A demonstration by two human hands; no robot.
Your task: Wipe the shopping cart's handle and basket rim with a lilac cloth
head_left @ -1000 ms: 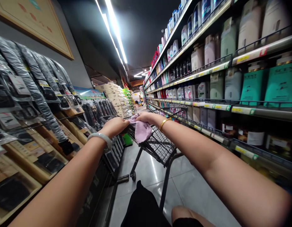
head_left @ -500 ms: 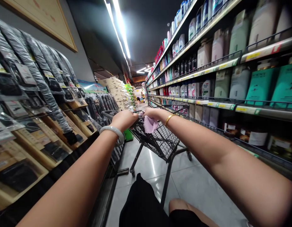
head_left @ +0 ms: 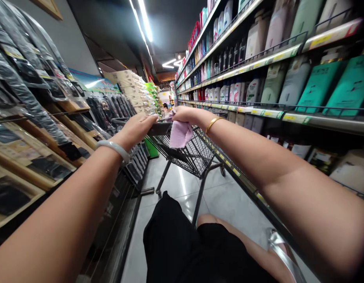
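Observation:
A dark wire shopping cart [head_left: 189, 160] stands in front of me in the aisle. My left hand [head_left: 138, 126], with a pale bangle at the wrist, rests over the left part of the cart handle [head_left: 161, 129]. Its fingers look stretched out rather than wrapped round the bar. At the handle's middle, my right hand [head_left: 183, 114] is closed on a pink cloth [head_left: 180, 134], which hangs down in front of the cart basket. A gold bracelet circles that wrist. Whether the right fingers also wrap the bar is hidden.
Shelves of shampoo bottles [head_left: 316, 88] line the right side. On the left, packaged goods hang above slanted wooden boxes [head_left: 54, 157]. Stacked cartons [head_left: 127, 88] stand farther along. Glossy grey tiles [head_left: 220, 196] cover the aisle floor.
The shelves have slid back past me as the cart and I move forward along the aisle. My left fingers look straighter on the handle. The pink cloth stays in my right hand.

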